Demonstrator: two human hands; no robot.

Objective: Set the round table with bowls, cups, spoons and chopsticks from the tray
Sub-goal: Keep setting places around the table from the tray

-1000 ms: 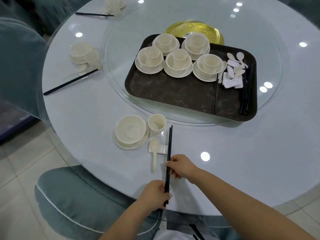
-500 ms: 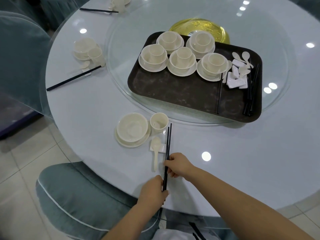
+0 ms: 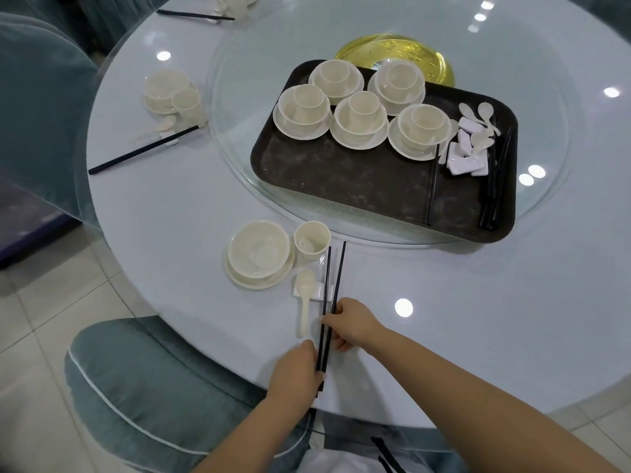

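While both hands [image 3: 353,324] grip, chopsticks [image 3: 333,295] point toward tray [image 3: 358,186].

Five bowl-and-cup sets [image 3: 361,119] stand on one dark tray [image 3: 358,186] in the frame's upper middle. Two full place settings lie on the surface [image 3: 177,206]: one lower middle [image 3: 259,252], one upper left [image 3: 167,92]. Two hands [image 3: 353,322] show.
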